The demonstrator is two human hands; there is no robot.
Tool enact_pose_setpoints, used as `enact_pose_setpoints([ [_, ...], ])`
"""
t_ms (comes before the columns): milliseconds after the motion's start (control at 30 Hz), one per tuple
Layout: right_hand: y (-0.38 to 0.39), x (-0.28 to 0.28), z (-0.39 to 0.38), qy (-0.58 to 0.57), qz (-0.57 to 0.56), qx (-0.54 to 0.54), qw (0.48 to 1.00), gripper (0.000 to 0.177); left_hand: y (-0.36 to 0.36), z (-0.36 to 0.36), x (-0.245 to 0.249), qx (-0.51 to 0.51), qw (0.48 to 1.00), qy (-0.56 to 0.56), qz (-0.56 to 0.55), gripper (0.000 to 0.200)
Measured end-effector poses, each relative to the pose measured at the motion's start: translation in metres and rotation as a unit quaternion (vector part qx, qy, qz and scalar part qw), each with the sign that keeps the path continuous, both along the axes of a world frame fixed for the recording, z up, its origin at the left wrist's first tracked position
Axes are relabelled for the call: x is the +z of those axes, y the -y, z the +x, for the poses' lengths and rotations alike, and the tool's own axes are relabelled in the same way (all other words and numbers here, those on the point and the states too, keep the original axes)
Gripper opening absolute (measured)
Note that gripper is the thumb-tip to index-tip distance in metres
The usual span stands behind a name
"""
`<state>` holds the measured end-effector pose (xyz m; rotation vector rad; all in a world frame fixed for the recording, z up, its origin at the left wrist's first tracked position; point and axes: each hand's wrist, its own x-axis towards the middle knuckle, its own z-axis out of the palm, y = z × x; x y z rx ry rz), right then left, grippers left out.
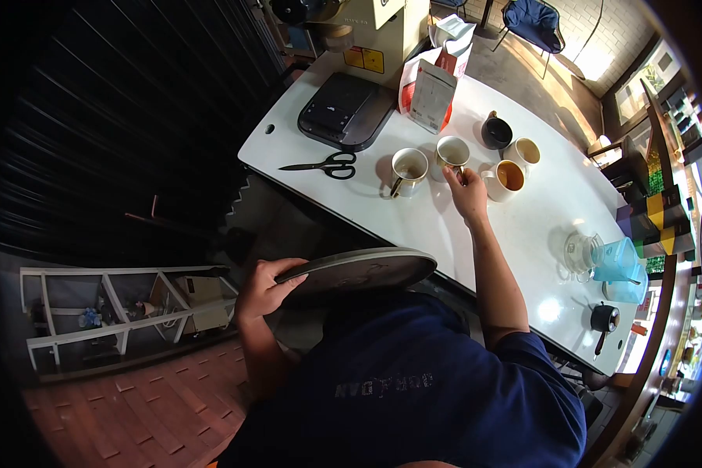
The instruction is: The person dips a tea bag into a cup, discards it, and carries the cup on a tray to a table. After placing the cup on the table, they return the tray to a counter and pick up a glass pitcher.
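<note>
My left hand [271, 290] grips the rim of a round dark tray [351, 279], held tilted against my body below the table edge. Out over the table, my right hand [468, 195] has its fingers closed at the handle of a white mug [452, 146]. To its left stands another white mug [409, 162] with a gold-coloured handle. Just right of my fingers is a white mug with amber liquid [510, 176]. Behind that are a black mug [496, 132] and a small cream cup [527, 150].
Black scissors [335, 164] and a black scale [339, 108] lie on the white table [483, 257]. Coffee bags [433, 93] stand by a cream machine [374, 47]. Toward the right are a glass server [581, 251], blue pitchers [618, 261] and a dark long-handled pot [604, 317]. A white ladder [125, 312] lies left.
</note>
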<state>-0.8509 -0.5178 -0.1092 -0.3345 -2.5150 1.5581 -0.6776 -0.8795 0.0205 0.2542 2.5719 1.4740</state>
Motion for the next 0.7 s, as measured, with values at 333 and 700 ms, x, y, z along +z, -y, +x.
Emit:
enact_pose_setpoints([
  [333,-0.003,-0.004,0.009,0.028,-0.104,0.022,0.994,0.045,0.005,-0.003,-0.011,0.011,1.0,-0.017,0.007,0.02],
  [700,-0.042,0.036,0.099,0.075,-0.161,0.076,0.981,0.044,-0.012,-0.016,-0.01,-0.019,0.999,-0.007,0.028,0.023],
])
